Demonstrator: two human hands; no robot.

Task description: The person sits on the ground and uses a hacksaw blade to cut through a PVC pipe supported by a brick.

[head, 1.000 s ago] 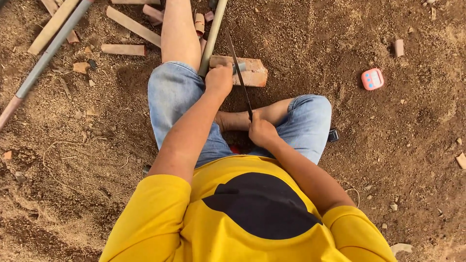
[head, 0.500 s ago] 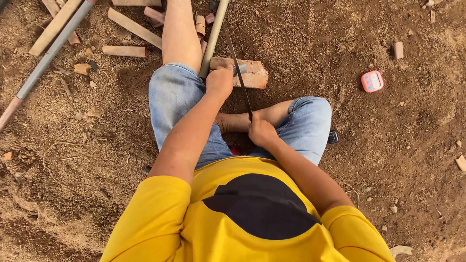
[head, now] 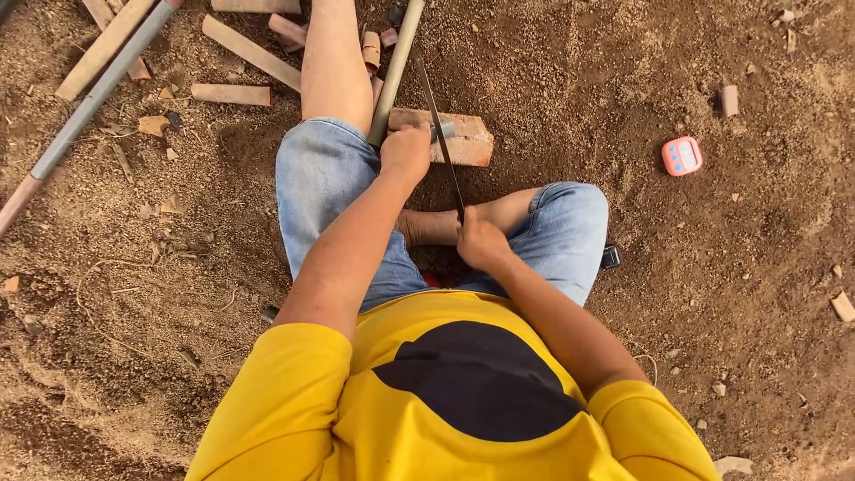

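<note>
**Red earth, a saw across a pipe**

Seen from the head camera, the person sits on bare dirt. Their left hand (head: 405, 153) is curled shut over a grey pipe (head: 398, 67), pressing it down on a brick (head: 463, 141). Their right hand (head: 481, 240) is clenched round the near end of a thin saw blade (head: 440, 134), which runs away from the body and crosses the pipe at the brick. Short cut pipe pieces (head: 370, 49) lie just beyond the knee. A pink timer (head: 682, 156) rests well apart on the right.

A small pink rounded device (head: 682, 156) with a pale screen lies on the dirt (head: 623, 71).
</note>
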